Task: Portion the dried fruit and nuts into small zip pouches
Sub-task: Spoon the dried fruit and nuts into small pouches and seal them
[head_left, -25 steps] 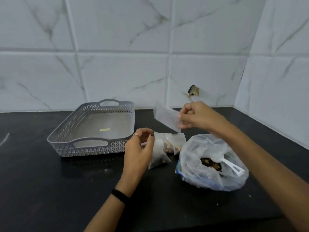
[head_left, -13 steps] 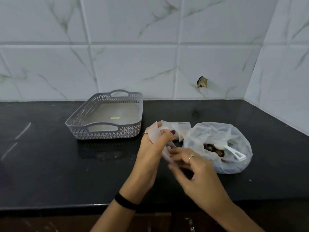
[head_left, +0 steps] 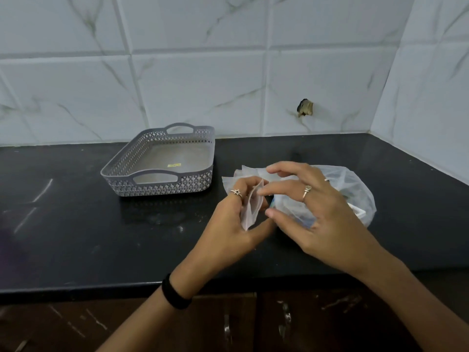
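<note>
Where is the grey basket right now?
The grey basket sits on the black counter, left of both hands and the small pouches, close to the white tiled wall.

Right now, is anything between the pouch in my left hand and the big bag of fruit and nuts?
Only your right hand: it hovers over the big bag, right beside the pouch your left hand pinches. Nothing else visibly intervenes.

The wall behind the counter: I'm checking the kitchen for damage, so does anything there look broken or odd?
Yes. One marble-look wall tile has a chipped, dark hole just above the black counter, right of the grey basket. Its edges look ragged. Small pale specks dot the counter near the basket.
</note>
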Demonstrator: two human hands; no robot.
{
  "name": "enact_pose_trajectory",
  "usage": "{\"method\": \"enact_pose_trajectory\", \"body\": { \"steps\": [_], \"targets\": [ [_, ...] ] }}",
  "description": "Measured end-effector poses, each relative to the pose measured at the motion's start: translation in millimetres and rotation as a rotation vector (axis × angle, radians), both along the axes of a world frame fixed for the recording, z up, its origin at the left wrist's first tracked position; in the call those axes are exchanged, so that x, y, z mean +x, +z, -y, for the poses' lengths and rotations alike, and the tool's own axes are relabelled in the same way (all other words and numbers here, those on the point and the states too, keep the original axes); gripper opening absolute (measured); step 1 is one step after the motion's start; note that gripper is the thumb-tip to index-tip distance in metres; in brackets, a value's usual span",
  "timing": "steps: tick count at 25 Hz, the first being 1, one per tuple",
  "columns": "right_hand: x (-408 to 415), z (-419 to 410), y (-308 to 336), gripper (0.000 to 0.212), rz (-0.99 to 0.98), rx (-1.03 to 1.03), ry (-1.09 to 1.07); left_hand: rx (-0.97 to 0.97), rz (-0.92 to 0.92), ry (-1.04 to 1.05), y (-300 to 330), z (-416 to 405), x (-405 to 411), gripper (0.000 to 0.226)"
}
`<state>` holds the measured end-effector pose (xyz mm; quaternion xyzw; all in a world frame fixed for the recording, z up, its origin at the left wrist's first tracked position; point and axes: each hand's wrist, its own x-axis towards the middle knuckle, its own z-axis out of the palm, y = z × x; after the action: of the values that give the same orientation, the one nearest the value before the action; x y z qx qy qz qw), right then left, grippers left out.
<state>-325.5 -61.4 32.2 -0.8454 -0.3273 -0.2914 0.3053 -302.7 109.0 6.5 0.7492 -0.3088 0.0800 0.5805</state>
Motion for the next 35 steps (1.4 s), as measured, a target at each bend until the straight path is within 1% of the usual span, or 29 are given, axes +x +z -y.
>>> {"method": "enact_pose_trajectory", "body": {
  "steps": [2,6,8,12,15,17,20,23,26,28,30,32,33,34,35],
  "targets": [
    [4,1,-3,0.019,0.017,-0.040,0.015,0.024,0.015,-0.007,0,4,-2,0.051],
    [3,6,-2,0.013,0.150,-0.165,0.015,0.071,0.006,0.007,-2,7,-3,0.055],
    [0,9,0,0.011,0.151,-0.206,0.063,0.096,0.008,-0.002,-3,9,-2,0.055],
    [-3,12,-1,0.018,0.066,-0.245,0.162,0.131,0.001,-0.053,-1,16,0,0.046],
    [-6,16,1,0.021,-0.035,-0.252,0.198,0.137,-0.005,-0.051,-3,22,-1,0.040],
    [-9,18,2,0.020,-0.076,-0.268,0.194,0.126,-0.010,-0.058,-4,23,-2,0.045],
    [-15,24,2,0.014,-0.141,-0.344,0.180,0.170,0.016,-0.098,-4,18,-1,0.051],
    [-21,30,5,0.009,-0.232,-0.375,0.163,0.218,0.019,-0.128,-3,17,-1,0.048],
    [-24,33,8,0.010,-0.276,-0.392,0.114,0.216,-0.034,-0.157,-4,22,-7,0.044],
    [-27,34,11,0.008,-0.294,-0.392,0.102,0.223,-0.039,-0.164,-6,27,-7,0.042],
    [-33,36,11,0.015,-0.287,-0.365,0.091,0.231,-0.044,-0.120,-11,33,-5,0.038],
    [-40,42,7,0.024,-0.242,-0.204,0.022,0.227,-0.073,-0.051,-19,39,-6,0.033],
    [-41,47,4,0.025,-0.213,-0.090,-0.051,0.238,-0.082,-0.021,-21,42,-7,0.030],
    [-39,54,-1,0.024,-0.187,0.005,-0.161,0.262,-0.092,0.012,-24,45,-8,0.029],
    [-33,64,-7,0.022,-0.171,0.056,-0.308,0.283,-0.107,0.047,-26,48,-8,0.027]
  ]
}}
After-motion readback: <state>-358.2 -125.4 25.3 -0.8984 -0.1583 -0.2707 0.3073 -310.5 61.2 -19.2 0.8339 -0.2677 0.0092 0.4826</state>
